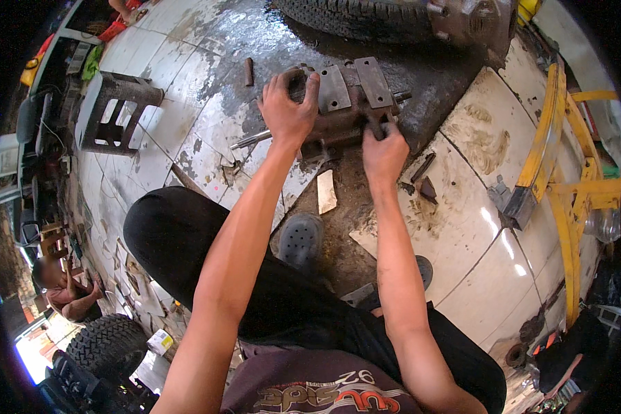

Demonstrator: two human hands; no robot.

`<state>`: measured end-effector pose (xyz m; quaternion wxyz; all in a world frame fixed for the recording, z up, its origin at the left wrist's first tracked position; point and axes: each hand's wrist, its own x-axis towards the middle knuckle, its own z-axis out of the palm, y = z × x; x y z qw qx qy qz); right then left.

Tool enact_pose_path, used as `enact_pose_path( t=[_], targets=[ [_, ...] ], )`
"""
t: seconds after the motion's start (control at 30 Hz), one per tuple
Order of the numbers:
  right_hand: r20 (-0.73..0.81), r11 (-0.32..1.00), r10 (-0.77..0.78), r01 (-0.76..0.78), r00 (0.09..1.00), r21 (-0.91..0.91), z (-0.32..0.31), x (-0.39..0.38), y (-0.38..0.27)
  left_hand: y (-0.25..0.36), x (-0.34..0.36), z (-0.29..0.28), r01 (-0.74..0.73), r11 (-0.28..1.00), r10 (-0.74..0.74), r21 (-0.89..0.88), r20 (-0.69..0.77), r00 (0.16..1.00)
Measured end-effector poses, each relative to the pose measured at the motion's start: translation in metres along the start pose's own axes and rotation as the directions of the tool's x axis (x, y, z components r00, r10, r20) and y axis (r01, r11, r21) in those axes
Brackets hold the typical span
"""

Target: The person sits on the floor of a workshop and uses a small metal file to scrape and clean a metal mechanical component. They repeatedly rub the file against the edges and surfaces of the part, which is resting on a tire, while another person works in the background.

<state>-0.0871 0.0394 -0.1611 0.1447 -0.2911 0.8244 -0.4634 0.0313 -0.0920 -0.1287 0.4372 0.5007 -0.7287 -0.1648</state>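
A brown, greasy metal housing [334, 128] lies on the floor in front of me. A bright shaft [251, 140] sticks out of its left side and a shorter shaft end [403, 96] out of its right. Two flat plates with holes, a left plate [335, 90] and a right plate [374, 83], sit across its top. My left hand [290, 110] curls round the housing's upper left end, thumb apart from the fingers. At the lower right edge, my right hand [385, 150] grips the housing with bent, blackened fingers; their tips are partly hidden.
A tyre [359, 19] lies beyond the housing. To the right stands a yellow metal frame [539, 152], to the left a dark plastic stool [121, 114]. A short rod [248, 72] and metal scraps [428, 190] lie on the tiles. Another person [69, 293] sits far left.
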Motion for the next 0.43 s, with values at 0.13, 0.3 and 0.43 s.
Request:
enact_pose_path(
  t=[0.13, 0.3, 0.43],
  targets=[
    [0.119, 0.998, 0.000, 0.008, 0.993, -0.064, 0.024, -0.038, -0.016, -0.002, 0.000, 0.005, 0.028, 1.000, -0.028, 0.014, -0.007, 1.000],
    [0.135, 0.996, -0.033, 0.044, 0.990, -0.081, 0.029, -0.034, -0.008, -0.001, 0.000, 0.001, 0.039, 0.999, -0.039, -0.024, 0.019, 0.999],
    [0.141, 0.992, 0.035, -0.052, 0.989, 0.118, 0.001, -0.004, -0.005, -0.003, 0.000, -0.001, 0.082, 0.996, -0.081, -0.025, 0.066, 0.995]
  ],
)
